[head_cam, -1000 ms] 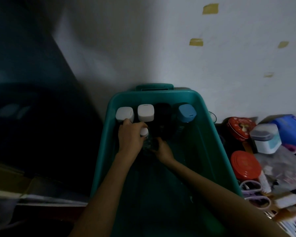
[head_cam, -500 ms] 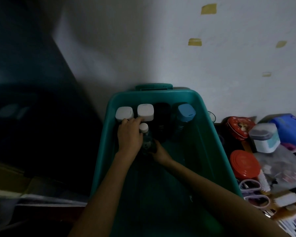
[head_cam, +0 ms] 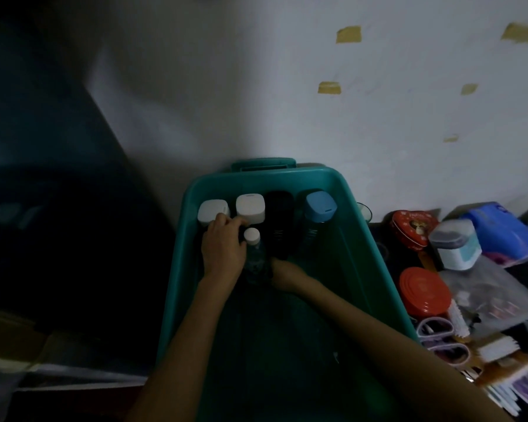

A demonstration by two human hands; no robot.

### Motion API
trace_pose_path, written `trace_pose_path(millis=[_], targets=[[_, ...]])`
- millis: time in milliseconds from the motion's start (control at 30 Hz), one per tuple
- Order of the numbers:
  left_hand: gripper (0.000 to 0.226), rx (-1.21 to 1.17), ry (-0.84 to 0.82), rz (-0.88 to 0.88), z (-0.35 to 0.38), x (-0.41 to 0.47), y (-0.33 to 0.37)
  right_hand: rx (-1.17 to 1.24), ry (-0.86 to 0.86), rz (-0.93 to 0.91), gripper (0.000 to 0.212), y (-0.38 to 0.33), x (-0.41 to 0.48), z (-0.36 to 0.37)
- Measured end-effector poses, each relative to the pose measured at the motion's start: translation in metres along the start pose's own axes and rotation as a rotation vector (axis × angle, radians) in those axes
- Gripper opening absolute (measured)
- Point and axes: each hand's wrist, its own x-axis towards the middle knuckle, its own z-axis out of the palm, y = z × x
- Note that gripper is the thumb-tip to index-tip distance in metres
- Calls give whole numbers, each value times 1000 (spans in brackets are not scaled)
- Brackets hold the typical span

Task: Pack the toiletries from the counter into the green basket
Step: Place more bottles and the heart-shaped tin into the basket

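The green basket (head_cam: 360, 239) stands against the wall. Along its far wall stand two white-capped bottles (head_cam: 213, 211) (head_cam: 250, 208), a black bottle (head_cam: 279, 220) and a blue-capped bottle (head_cam: 319, 207). In front of them a small clear bottle with a white cap (head_cam: 253, 248) stands upright. My left hand (head_cam: 223, 249) lies against its left side, fingertips touching the two white-capped bottles. My right hand (head_cam: 282, 274) is low in the basket and grips the small bottle's base; its fingers are mostly hidden in the dark.
On the counter to the right lie a red heart-shaped tin (head_cam: 413, 228), a white tub (head_cam: 456, 248), a round red lid (head_cam: 424, 295), a blue packet (head_cam: 500, 229), purple scissors (head_cam: 439, 338), a clear bag and brushes. A dark surface fills the left.
My left hand has slid off the small bottle's cap toward the white-capped bottles, baring the cap. The small bottle now stands more upright, closer to the back row.
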Motion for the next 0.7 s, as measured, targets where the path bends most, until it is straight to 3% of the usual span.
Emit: trace_pose_path(millis=[100,200,500,700], targets=[[28,1,8,17,-2,0,0,-135,11,28,41,0,-12,-18],[25,12,17,46,-3,-1,3,-109,62,-12,44,4,-33,-39],[20,-21,14,124,-2,-6,9,361,525,-155,29,26,-127,-69],[31,-86,-103,324,12,-20,27,554,748,-283,19,36,-180,-46]])
